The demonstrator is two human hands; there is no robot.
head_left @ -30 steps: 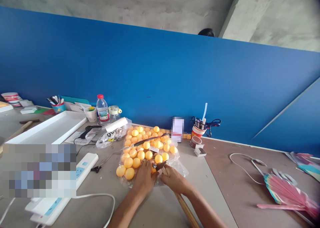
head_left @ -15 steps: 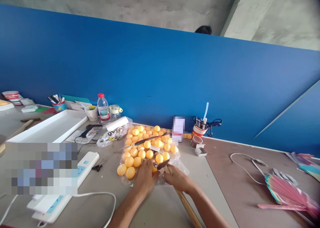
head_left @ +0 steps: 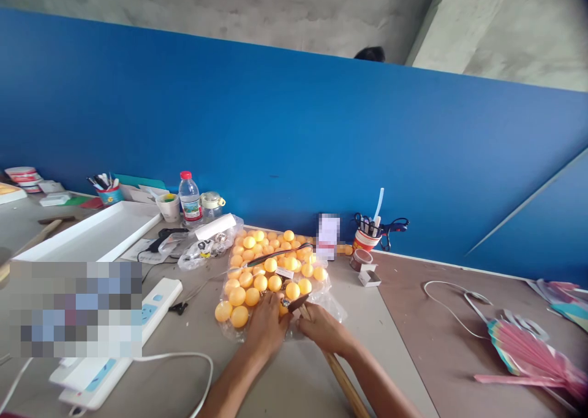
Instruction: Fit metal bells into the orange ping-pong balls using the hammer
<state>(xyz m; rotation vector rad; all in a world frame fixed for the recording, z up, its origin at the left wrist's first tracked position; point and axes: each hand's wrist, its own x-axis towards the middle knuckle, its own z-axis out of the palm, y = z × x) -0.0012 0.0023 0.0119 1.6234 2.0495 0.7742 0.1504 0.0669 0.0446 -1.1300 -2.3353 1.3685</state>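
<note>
Gripping the hammer (head_left: pixel 348 384) in the right hand (head_left: pixel 325 329), high up near its dark head (head_left: pixel 298 303), with the handle pointing to five o'clock. Resting the left hand (head_left: pixel 266 325) on the near edge of the clear bag (head_left: pixel 334 305) of orange balls (head_left: pixel 252 296); can't tell about any hold there, with the fingertips partly hidden. Probably best to make small, soft moves and to mind the left fingers, just beside the hammer at nine o'clock. Toward twelve, on the bag: a long black thing (head_left: pixel 278 256). Farther off: a power strip (head_left: pixel 158 305) at nine.
</note>
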